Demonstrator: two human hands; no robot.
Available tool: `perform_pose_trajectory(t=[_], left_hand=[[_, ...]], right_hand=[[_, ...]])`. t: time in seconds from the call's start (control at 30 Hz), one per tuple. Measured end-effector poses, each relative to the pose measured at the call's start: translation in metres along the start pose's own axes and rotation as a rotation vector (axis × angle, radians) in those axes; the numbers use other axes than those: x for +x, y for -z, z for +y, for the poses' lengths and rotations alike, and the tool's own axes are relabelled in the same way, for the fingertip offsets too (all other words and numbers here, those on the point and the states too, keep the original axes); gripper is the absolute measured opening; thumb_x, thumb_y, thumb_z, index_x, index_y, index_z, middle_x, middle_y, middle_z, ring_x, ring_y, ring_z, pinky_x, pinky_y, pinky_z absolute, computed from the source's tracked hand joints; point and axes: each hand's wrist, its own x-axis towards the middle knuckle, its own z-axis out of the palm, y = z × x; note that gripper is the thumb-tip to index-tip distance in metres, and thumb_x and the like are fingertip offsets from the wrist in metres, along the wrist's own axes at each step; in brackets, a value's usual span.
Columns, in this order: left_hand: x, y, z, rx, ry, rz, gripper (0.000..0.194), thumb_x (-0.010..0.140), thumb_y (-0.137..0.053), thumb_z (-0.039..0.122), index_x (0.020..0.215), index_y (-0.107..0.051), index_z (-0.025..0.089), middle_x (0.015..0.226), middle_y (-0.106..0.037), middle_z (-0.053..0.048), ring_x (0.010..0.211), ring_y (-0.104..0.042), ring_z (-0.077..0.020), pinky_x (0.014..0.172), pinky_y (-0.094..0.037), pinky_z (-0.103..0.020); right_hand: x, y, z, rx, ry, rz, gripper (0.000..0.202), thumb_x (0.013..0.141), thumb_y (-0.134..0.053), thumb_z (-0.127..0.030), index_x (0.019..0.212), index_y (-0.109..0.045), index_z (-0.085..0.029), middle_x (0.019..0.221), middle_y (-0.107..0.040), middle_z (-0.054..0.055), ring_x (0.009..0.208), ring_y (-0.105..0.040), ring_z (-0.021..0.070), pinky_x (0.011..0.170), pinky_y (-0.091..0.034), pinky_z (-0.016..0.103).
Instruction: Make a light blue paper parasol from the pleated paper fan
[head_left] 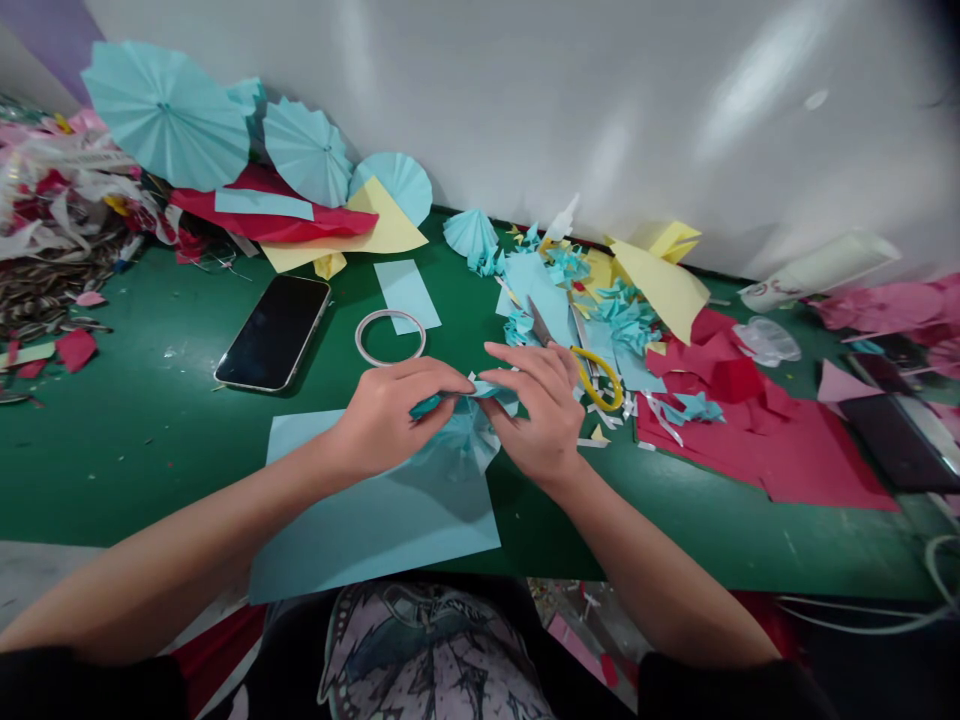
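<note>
My left hand (386, 415) pinches a small pleated piece of light blue paper (466, 432) between thumb and fingers. On its other side my right hand (544, 410) grips the same folded paper with thumb and index finger, the other fingers spread. Part of the pleats hangs below my fingers like a fan. Beneath both hands lies a flat light blue sheet (367, 520) on the green table. Yellow-handled scissors (600, 375) rest just beyond my right hand. A roll of white tape (390, 338) lies past my left hand.
A black phone (276, 332) lies at left. Blue pleated paper rosettes (165, 115) lean against the wall. Blue paper scraps (630, 315) are heaped at centre right, beside red paper sheets (817, 455). Another dark phone (904, 440) and a white cable (862, 610) are at right.
</note>
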Motion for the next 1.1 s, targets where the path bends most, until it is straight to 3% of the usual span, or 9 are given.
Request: perform_pose_trajectory(t=[0.13, 0.37, 0.6, 0.8, 0.9, 1.0, 1.1], left_hand=[[-0.0022, -0.002, 0.0001, 0.089, -0.02, 0.055, 0.013, 0.079, -0.051, 0.008, 0.083, -0.061, 0.015, 0.082, -0.068, -0.005, 0.08, -0.064, -0.0137, 0.072, -0.052, -0.025], [-0.005, -0.0046, -0.0009, 0.217, -0.148, 0.074, 0.009, 0.079, -0.051, 0.008, 0.081, -0.058, 0.013, 0.08, -0.066, -0.007, 0.081, -0.062, -0.0166, 0.074, -0.052, -0.03], [-0.0082, -0.0073, -0.0013, 0.231, -0.179, 0.069, 0.006, 0.077, -0.055, 0.009, 0.079, -0.057, 0.014, 0.079, -0.066, -0.007, 0.081, -0.062, -0.0189, 0.075, -0.052, -0.034], [-0.0036, -0.0044, 0.0033, 0.223, -0.018, 0.107, 0.008, 0.079, -0.052, 0.016, 0.083, -0.059, 0.016, 0.079, -0.067, -0.006, 0.076, -0.062, -0.0159, 0.068, -0.052, -0.028], [-0.0019, -0.0026, 0.0022, 0.202, 0.081, 0.091, 0.008, 0.079, -0.052, 0.017, 0.081, -0.06, 0.016, 0.077, -0.068, -0.004, 0.072, -0.064, -0.0149, 0.063, -0.051, -0.024], [-0.0017, -0.0022, 0.0009, 0.188, 0.114, 0.087, 0.008, 0.079, -0.054, 0.018, 0.078, -0.061, 0.017, 0.075, -0.069, -0.003, 0.068, -0.065, -0.0138, 0.059, -0.05, -0.022], [-0.0021, -0.0023, 0.0014, 0.188, 0.096, 0.099, 0.007, 0.079, -0.055, 0.017, 0.077, -0.061, 0.016, 0.075, -0.07, -0.003, 0.068, -0.065, -0.0142, 0.059, -0.05, -0.022]], right_hand=[[0.0005, 0.0, -0.0006, 0.003, 0.024, -0.027, 0.013, 0.076, -0.056, -0.013, 0.07, -0.059, -0.023, 0.096, -0.068, -0.001, 0.088, -0.059, 0.0164, 0.089, -0.037, 0.041], [-0.0031, -0.0013, -0.0016, -0.034, 0.09, -0.008, 0.017, 0.073, -0.055, -0.008, 0.074, -0.062, -0.024, 0.094, -0.068, -0.001, 0.089, -0.057, 0.017, 0.089, -0.037, 0.043], [-0.0036, -0.0011, -0.004, -0.045, 0.106, 0.012, 0.017, 0.072, -0.056, -0.009, 0.073, -0.062, -0.025, 0.093, -0.068, -0.002, 0.087, -0.057, 0.0166, 0.088, -0.037, 0.043], [-0.0002, 0.0013, -0.0009, -0.06, -0.015, -0.007, 0.012, 0.072, -0.058, -0.012, 0.071, -0.06, -0.023, 0.093, -0.067, 0.0, 0.088, -0.057, 0.0194, 0.083, -0.038, 0.041], [0.0006, 0.0012, 0.0008, -0.034, -0.045, -0.018, 0.015, 0.073, -0.058, -0.014, 0.086, -0.058, -0.022, 0.099, -0.064, 0.004, 0.091, -0.056, 0.0207, 0.083, -0.038, 0.041], [0.0009, 0.0004, 0.0019, -0.001, 0.056, -0.001, 0.024, 0.073, -0.058, -0.013, 0.093, -0.051, -0.024, 0.106, -0.058, 0.006, 0.096, -0.053, 0.0207, 0.084, -0.039, 0.042], [0.0013, 0.0012, 0.0036, -0.024, 0.163, -0.023, 0.02, 0.074, -0.055, -0.01, 0.086, -0.052, -0.026, 0.109, -0.053, 0.003, 0.099, -0.05, 0.0197, 0.087, -0.038, 0.043]])
